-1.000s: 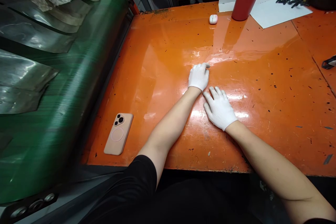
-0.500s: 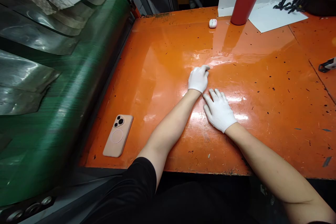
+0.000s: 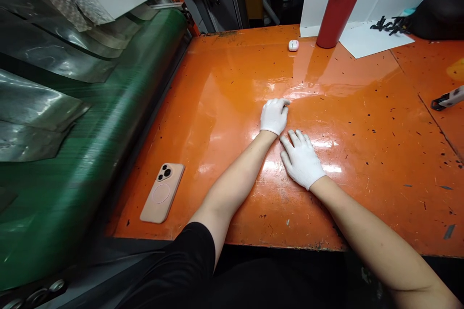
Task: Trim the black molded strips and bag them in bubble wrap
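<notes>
My left hand [image 3: 274, 117] in a white knit glove rests on the orange table [image 3: 362, 77], its fingers curled loosely around nothing. My right hand [image 3: 300, 159], gloved the same way, lies flat just below and to the right, with its fingers slightly apart. Neither hand holds anything. Nearest to them, down to the left, lies a phone in a pink case [image 3: 162, 193], camera side up. A small white earbud case [image 3: 293, 45] sits far ahead of both hands.
A red bottle [image 3: 340, 9] stands at the table's far edge beside a white paper sheet [image 3: 373, 38] with black clips [image 3: 393, 25] on it. A black bag [image 3: 437, 17] lies far right. A green roller [image 3: 90, 120] and crumpled metal foil [image 3: 32, 111] run along the left.
The whole view has tilted upward, so the table and objects sit lower in the picture. Both hands stay in almost the same place on the table.
</notes>
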Demonstrator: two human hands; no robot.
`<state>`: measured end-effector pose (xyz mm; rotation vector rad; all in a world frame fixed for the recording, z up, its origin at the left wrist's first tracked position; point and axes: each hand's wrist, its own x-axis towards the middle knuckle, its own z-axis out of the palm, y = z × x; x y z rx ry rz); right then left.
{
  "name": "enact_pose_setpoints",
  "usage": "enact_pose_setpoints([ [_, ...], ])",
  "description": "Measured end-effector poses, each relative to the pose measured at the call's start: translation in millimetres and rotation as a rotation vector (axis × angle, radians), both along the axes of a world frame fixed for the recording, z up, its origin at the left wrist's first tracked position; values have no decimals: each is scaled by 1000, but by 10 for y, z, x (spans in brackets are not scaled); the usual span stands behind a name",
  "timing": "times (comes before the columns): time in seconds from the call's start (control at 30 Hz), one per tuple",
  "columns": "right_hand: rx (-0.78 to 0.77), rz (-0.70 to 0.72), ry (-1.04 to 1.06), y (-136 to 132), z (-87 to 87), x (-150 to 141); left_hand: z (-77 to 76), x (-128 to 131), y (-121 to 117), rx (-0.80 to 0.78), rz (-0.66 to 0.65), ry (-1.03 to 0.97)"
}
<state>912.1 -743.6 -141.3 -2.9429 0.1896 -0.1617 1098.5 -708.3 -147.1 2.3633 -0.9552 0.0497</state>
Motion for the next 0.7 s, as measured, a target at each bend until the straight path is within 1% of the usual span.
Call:
enact_pose_setpoints([
  [0.3,-3,1,-19,-1,-14,1,-2,4,-6,33,5,14],
  [0.57,-29,12,-41,-15,-40,-3,-28,15,1,28,0,2],
  [0.7,-34,13,-34,-16,-37,-2,-40,19,5,36,-7,43],
])
